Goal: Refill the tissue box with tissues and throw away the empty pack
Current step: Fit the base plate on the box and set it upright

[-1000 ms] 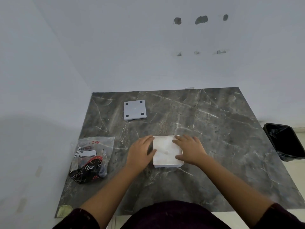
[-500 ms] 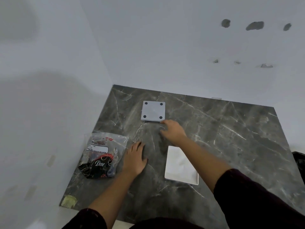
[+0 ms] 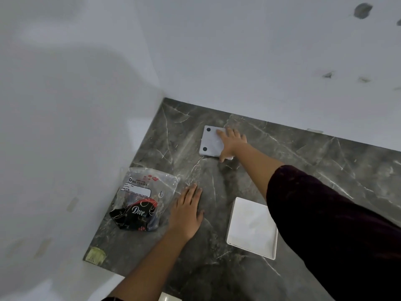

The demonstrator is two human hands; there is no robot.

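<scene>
Right grip [image 3: 230, 142] now grasps the grey lid [image 3: 211, 141], having left the white box [image 3: 251, 228]; left hand [image 3: 187, 210] flat, released.

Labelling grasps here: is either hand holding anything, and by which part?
Right hand lies on the white base plate, thumb at its near edge; a closed grip cannot be told. Left hand rests flat on the table, holding nothing.

A plain room in a home, it seems: a dark grey marble-look counter [image 3: 293, 161] fits into a corner between bare white walls [image 3: 238, 51], the far one scuffed and pitted with small holes [image 3: 362, 10]. Household goods lie on it, a clear tissue pack [image 3: 144, 198] with a Dove wrapper inside near the left edge.
</scene>
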